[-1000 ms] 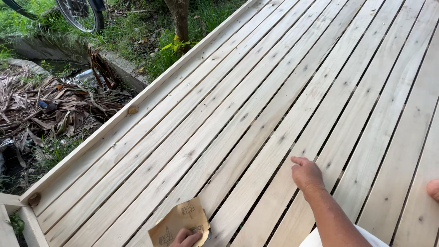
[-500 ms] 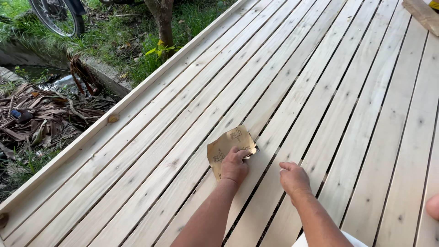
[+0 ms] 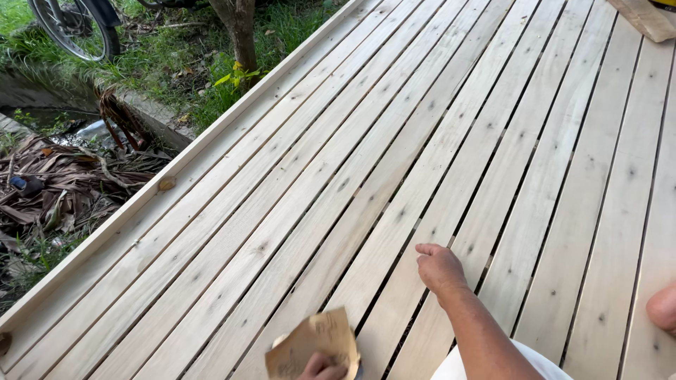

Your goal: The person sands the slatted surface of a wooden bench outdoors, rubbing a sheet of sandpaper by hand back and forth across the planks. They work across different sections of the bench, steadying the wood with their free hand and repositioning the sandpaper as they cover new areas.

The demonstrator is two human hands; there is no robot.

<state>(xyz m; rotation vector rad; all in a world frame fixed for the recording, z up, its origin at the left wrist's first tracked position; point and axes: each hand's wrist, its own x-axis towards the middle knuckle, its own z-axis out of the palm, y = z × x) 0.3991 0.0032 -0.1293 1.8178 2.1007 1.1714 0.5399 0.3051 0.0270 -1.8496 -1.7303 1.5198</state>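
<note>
**Sanding the pale plank deck**

We judge it best to keep the sandpaper sheet (image 3: 313,346) flat and rub along the grain. Our left hand (image 3: 322,367) has fingers closed on this tan, creased sheet, near the deck (image 3: 394,141) bottom edge. Our right hand (image 3: 440,267) rests beside it, fingers loosely curled, holding nothing

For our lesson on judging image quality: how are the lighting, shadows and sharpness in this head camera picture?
Head view: soft, even daylight on the wooden deck, no glare, only faint shadows; boards sharp; right hand crisp; left hand with the sandpaper cut by the bottom edge, slightly soft.
</note>
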